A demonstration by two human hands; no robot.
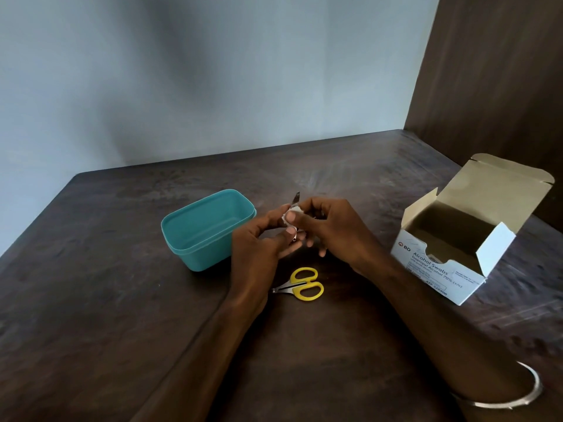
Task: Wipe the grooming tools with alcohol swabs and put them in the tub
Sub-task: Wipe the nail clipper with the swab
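Above the dark table [122, 300], the left hand [259, 254] pinches a small metal grooming tool [295, 200], probably a nail clipper, while the right hand [329, 233] pinches a white swab [293, 213] against it. The teal tub [182, 248] sits just left of the hands; yellow-handled scissors [304, 284] lie below them, the open swab box [441, 269] to the right.

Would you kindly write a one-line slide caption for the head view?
Both hands wipe a nail clipper with a swab beside an empty tub, scissors waiting.

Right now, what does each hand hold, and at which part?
The left hand pinches a nail clipper by its lower end. The right hand pinches a white alcohol swab around the clipper's middle.
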